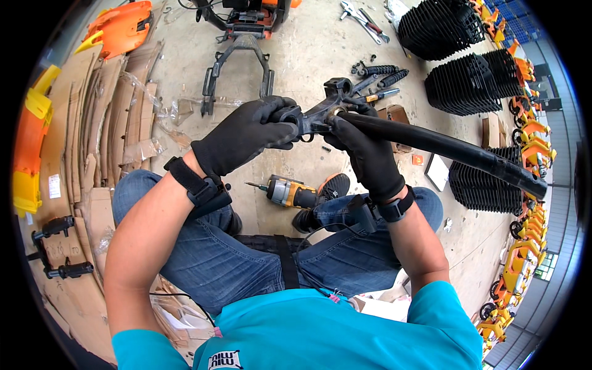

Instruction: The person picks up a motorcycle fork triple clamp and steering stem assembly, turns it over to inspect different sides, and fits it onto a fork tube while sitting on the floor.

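Observation:
In front of my chest I hold a black metal fork clamp (318, 115) with ring-shaped ends, joined to a long black tube (456, 148) that slants out to the right. My left hand (250, 134), in a black glove, is closed round the clamp's left end. My gloved right hand (371, 154) wraps the spot where tube and clamp meet, beside a brass-coloured collar (333, 115). Some of its fingers are hidden behind the part. Below, on the floor between my legs, lies a yellow and black cordless drill (291, 192), its bit pointing left.
Ahead stands a black vehicle frame (243, 46). Shock absorbers (392, 78) and wrenches (364, 23) lie on the floor to its right. Stacks of black ribbed baskets (456, 80) stand further right. Flattened cardboard (114, 117), orange panels (120, 28) and a black handled bracket (65, 246) are at left.

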`<state>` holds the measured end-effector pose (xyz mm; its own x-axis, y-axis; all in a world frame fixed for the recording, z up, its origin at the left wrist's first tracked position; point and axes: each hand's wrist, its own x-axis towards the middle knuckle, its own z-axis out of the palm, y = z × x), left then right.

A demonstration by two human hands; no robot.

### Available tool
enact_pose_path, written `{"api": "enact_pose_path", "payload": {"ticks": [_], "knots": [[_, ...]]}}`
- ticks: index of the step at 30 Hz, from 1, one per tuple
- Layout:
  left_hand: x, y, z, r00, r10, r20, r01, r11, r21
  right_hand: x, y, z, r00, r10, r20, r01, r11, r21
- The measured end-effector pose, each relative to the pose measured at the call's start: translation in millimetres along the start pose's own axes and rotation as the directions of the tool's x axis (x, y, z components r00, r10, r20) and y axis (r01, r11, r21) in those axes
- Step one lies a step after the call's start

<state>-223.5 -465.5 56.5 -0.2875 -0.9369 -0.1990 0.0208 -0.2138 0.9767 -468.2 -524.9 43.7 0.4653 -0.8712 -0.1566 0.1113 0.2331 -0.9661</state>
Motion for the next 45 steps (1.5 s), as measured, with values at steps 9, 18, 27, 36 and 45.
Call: {"api": "enact_pose_path", "payload": {"ticks": [9,18,27,36,45], "knots": [[-10.4,20.9,2.3,0.991,0.056,0.12,-0.009,0.931,-0.364,1.0,-19.2,-25.5,0.943,-0.053,0.33,-0.014,0.98,0.199],[-3.2,27.5,7.1,0.977,0.211,-0.023,-0.206,0.915,-0.348,-1.9,-29.9,-33.6,0.784,0.134,0.606,-0.543,0.621,0.566],[-7.2,32.4,7.7,0.977,0.213,-0.021,-0.213,0.959,-0.186,4.5,-10.9,-38.9,0.777,-0.005,0.629,-0.51,0.58,0.635],[-7.3,30.3,9.3,0.978,0.203,-0.054,-0.209,0.959,-0.19,4.3,-10.2,-40.4,0.777,0.047,0.628,-0.527,0.596,0.606],[-4.3,25.7,6.5,0.977,0.215,0.005,-0.21,0.957,-0.199,2.4,-10.7,-39.7,0.789,-0.007,0.615,-0.473,0.632,0.614]]}}
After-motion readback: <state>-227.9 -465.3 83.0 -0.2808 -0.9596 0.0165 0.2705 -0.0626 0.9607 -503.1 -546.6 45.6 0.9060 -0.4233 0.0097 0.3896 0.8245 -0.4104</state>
